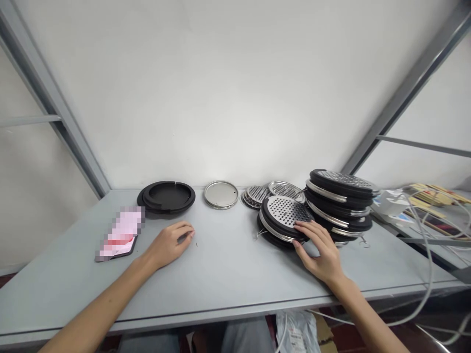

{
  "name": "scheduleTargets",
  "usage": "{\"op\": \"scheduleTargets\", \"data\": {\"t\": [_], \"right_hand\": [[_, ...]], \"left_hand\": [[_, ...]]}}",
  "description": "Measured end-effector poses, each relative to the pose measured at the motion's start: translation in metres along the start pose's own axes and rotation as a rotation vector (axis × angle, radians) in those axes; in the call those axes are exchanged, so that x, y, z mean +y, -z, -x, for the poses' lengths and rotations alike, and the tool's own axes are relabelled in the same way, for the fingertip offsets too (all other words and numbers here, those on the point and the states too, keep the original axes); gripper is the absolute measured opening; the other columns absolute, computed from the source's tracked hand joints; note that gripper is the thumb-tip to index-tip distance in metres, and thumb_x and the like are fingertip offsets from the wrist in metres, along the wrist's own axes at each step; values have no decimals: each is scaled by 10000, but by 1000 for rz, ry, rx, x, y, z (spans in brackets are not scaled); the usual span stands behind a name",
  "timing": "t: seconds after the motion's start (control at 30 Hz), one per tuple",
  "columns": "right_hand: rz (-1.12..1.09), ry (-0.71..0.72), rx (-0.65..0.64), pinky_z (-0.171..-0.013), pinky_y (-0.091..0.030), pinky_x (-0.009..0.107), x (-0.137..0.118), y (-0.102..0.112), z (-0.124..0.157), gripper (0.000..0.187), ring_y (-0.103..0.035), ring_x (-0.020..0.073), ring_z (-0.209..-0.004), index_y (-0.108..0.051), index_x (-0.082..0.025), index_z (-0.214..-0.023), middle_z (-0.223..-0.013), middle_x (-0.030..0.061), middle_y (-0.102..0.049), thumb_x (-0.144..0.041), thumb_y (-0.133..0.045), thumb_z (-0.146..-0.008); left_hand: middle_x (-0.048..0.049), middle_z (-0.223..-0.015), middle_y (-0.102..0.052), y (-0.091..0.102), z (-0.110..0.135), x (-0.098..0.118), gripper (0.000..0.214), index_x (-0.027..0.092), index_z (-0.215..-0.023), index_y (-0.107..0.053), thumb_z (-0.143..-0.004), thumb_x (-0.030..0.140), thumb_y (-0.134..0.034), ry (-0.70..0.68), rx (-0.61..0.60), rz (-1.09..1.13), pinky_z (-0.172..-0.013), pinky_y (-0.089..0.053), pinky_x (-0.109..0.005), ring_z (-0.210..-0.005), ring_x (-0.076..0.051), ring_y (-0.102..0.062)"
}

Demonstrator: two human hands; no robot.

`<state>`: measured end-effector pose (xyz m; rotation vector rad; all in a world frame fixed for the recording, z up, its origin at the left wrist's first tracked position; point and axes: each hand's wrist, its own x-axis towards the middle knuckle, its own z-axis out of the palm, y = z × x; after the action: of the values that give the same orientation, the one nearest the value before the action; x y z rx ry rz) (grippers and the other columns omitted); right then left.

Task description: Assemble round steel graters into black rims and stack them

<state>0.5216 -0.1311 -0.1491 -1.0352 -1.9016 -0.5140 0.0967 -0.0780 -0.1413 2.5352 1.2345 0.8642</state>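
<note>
My right hand lies against the near right edge of a round black-rimmed piece with a perforated silver top. Its fingers are stretched out over the top, and the thumb is spread apart near the rim. My left hand rests on the table, loosely curved, with a dark gap between thumb and fingers and no object visible in it. Nearest to it are a phone-like flat thing with a blurred pink face and round black trays.
A tall stack of similar black and silver round pieces stands at the right. Behind lie silver discs and perforated plates. The grey table meets a white wall. A white cable hangs at the right edge.
</note>
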Motion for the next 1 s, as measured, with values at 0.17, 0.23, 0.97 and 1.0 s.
{"op": "scheduleTargets", "data": {"t": [0.17, 0.23, 0.97, 1.0], "right_hand": [[64, 11, 124, -934, -486, 502, -17, -3, -7, 464, -592, 301, -1081, -591, -178, -1220, -1128, 138, -657, -99, -652, -767], [48, 43, 154, -925, -486, 474, -36, -9, -18, 480, -591, 290, -1078, -589, -188, -1223, -1118, 127, -660, -62, -637, -763], [-7, -219, -544, -863, -371, 277, -78, -175, -117, 237, -610, 188, -966, -725, -220, -909, -995, 50, -736, -253, -492, -940], [-21, -216, -542, -862, -375, 267, -78, -174, -117, 235, -613, 180, -959, -725, -224, -920, -995, 41, -737, -255, -493, -940]], "left_hand": [[-23, -966, -667, 0, 0, 1, 239, 209, -907, -656, -945, 295, -437, 3, 1, 7, -799, -492, -256, -858, -161, -635], [-23, -961, -673, 0, 0, 1, 238, 210, -902, -662, -938, 292, -442, -8, 13, 8, -787, -498, -252, -847, -161, -640], [-23, -888, -658, 3, -2, -1, 208, 202, -854, -637, -934, 228, -447, -9, 66, 34, -777, -473, -257, -818, -157, -621], [-23, -893, -660, 3, -2, -1, 206, 203, -856, -639, -932, 230, -449, -9, 72, 31, -781, -474, -255, -822, -157, -624]]}}
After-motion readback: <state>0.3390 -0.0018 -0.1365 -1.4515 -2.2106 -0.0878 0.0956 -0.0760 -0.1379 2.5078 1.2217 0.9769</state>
